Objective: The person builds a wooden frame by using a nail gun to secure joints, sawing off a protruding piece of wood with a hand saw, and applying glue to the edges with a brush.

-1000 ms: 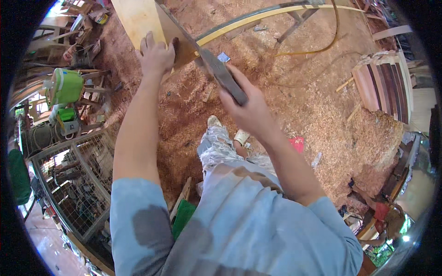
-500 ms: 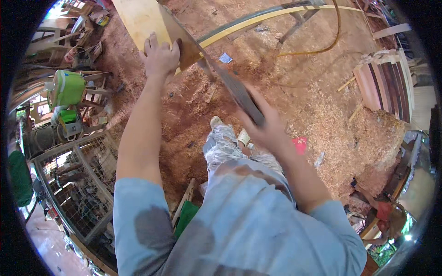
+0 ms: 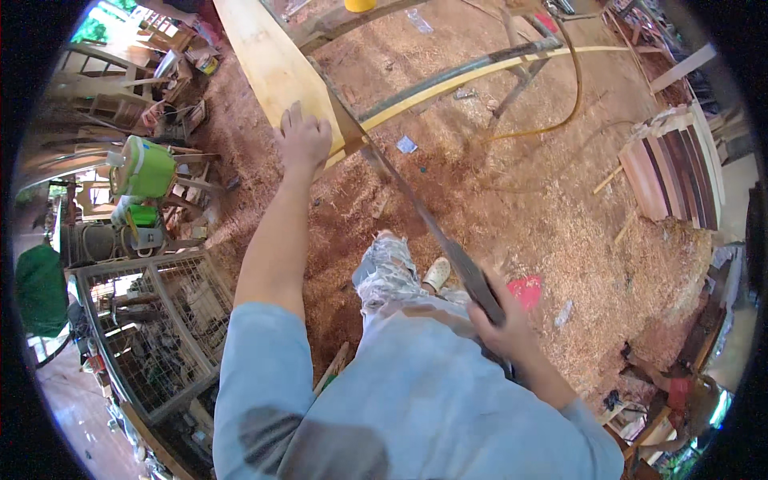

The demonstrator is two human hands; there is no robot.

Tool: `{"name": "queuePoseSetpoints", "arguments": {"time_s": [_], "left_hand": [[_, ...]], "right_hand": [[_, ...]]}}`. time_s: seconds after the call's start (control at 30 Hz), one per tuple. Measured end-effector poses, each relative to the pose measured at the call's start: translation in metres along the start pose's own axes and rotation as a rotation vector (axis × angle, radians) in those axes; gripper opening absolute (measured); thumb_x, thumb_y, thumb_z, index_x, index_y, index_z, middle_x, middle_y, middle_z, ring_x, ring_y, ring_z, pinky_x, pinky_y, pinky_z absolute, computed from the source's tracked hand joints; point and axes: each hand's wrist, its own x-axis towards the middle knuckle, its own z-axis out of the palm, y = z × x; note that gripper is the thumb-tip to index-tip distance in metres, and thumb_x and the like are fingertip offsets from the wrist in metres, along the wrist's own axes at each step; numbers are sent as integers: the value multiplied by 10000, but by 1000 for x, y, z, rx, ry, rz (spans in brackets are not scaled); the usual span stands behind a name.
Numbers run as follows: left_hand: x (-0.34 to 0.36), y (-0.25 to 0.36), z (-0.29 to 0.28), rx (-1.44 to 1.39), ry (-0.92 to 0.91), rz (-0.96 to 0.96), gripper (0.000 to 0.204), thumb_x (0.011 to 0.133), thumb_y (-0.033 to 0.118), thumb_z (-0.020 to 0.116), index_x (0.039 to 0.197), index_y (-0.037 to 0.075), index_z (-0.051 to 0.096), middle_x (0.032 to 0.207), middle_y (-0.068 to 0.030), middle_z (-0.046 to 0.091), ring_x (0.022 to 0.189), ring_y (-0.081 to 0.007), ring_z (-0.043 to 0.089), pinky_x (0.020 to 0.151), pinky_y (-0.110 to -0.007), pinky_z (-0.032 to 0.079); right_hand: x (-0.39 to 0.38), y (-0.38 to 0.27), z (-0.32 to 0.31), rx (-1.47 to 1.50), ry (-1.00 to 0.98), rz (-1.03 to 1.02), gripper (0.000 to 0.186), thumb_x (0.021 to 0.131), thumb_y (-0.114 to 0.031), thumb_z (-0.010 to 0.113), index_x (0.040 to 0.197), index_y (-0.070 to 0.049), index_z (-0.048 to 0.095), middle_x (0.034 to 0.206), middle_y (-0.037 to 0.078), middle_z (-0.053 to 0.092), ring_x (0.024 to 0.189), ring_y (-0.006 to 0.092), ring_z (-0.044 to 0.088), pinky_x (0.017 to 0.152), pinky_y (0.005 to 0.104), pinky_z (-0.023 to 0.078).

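Note:
A long, pale yellow wooden board extends from the top of the view toward me. My left hand lies flat on its near end, fingers stretched out over the surface. My right hand is closed round the near end of a long, narrow saw with a dark wooden grip. The saw slants up and to the left, its far part running along the board's right edge. Its teeth cannot be made out.
A long beam with a yellow edge stretches right from the board. Wood shavings cover the floor. Stacked planks stand at right, a wire-mesh crate and a green machine at left. Another person is at lower right.
My right hand has drawn the saw back toward my body, down and to the right. My left hand stays on the board while the whole view has shifted, showing more of the board's far part.

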Motion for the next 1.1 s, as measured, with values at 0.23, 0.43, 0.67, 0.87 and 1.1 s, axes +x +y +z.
{"name": "queuePoseSetpoints", "arguments": {"time_s": [0.23,0.43,0.67,0.87,1.1], "left_hand": [[47,41,-43,-637,555,-43,285,863,227,577,1030,33,702,1185,-148,662,1097,-346,609,980,-403,450],[89,150,-52,-221,-522,380,347,737,196,740,1058,70,704,1088,-143,696,1012,-315,666,855,-425,523],[96,146,4,301,-1033,583,456,718,102,709,1172,105,663,1158,-137,678,1077,-299,656,860,-444,538],[109,151,3,292,-1044,612,490,650,96,787,1121,77,655,1048,-127,700,949,-266,678,762,-404,545],[103,161,-7,380,-1109,726,436,632,137,783,1045,46,675,949,-142,708,867,-259,683,714,-409,533]], "right_hand": [[150,6,68,235,53,-89,612,883,-176,658,1439,-92,416,950,152,663,841,149,628,793,311,507],[150,-6,69,264,7,-8,617,894,-180,655,1457,-102,413,929,158,676,832,148,641,787,311,511],[8,-17,-17,-67,-111,61,636,874,-116,666,1451,-51,407,1202,189,643,1047,223,661,918,333,491],[50,-6,-3,137,-79,80,602,852,-102,662,1413,-51,449,1099,186,683,952,303,696,879,358,518],[107,-1,35,279,-61,20,632,856,-138,659,1438,-118,416,941,222,668,797,349,675,736,396,530]]}}
